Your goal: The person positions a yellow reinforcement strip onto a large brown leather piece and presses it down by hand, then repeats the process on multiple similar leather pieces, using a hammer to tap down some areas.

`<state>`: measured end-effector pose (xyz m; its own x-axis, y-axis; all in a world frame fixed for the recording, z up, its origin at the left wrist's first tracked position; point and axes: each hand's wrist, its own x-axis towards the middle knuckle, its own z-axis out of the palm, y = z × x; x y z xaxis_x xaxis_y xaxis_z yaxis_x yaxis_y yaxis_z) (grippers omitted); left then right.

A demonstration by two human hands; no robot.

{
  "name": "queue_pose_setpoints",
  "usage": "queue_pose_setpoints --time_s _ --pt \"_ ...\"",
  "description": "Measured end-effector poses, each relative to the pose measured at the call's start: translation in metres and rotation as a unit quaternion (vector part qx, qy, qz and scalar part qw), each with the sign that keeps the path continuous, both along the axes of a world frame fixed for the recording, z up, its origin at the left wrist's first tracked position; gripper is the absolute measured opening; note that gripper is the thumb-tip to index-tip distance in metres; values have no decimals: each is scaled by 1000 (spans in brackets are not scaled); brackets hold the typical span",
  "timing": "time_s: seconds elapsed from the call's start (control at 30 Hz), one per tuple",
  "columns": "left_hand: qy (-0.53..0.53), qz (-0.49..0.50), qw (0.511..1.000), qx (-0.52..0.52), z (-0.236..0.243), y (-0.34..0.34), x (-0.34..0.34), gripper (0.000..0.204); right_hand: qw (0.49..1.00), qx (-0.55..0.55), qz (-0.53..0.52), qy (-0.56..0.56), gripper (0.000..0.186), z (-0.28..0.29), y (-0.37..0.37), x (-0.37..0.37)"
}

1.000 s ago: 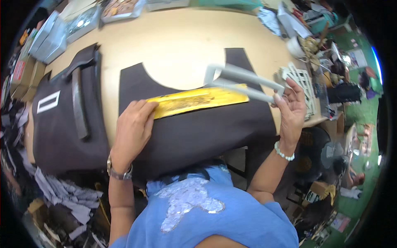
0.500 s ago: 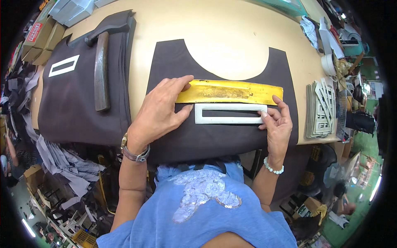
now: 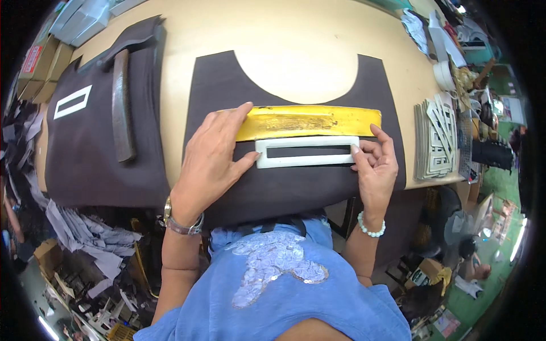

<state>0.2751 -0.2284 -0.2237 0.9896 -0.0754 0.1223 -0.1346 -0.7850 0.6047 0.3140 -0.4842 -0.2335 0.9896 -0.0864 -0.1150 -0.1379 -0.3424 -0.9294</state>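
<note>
A dark cut panel point(image 3: 284, 187) with a curved cut-out lies before me. On it is a long yellow strip point(image 3: 307, 118), with a white rectangular frame point(image 3: 307, 162) along its lower edge. My left hand point(image 3: 207, 159) rests fingertips on the strip's left end, fingers stretched and thumb apart, touching the frame's left end. My right hand point(image 3: 372, 170) pinches the frame's right end, its index fingertip at the strip's right end.
At left, a stack of dark panels point(image 3: 79, 159) bears a hammer point(image 3: 122, 111) and another white frame point(image 3: 71, 111). Boxes point(image 3: 79, 23) line the back left. At right are stacked white frames point(image 3: 426, 142) and clutter point(image 3: 466, 45) on the pale table point(image 3: 296, 23).
The white frame was held raised and tilted above the strip; my right hand brought it down flat along the strip's lower edge, now against my left thumb.
</note>
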Motion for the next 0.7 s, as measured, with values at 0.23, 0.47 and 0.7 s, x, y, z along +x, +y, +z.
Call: queue_pose_setpoints --time_s 0.23,0.47,0.7 --pt "8 11 1000 -18 -1 -2 0 69 997 -61 -12 -39 41 -5 -8 0" --pt "14 8 1000 -9 -1 -3 0 70 997 -65 -19 -27 44 -5 -11 2" --pt "15 4 1000 -11 -3 -1 -2 71 996 -79 -9 -34 45 -6 -12 4"
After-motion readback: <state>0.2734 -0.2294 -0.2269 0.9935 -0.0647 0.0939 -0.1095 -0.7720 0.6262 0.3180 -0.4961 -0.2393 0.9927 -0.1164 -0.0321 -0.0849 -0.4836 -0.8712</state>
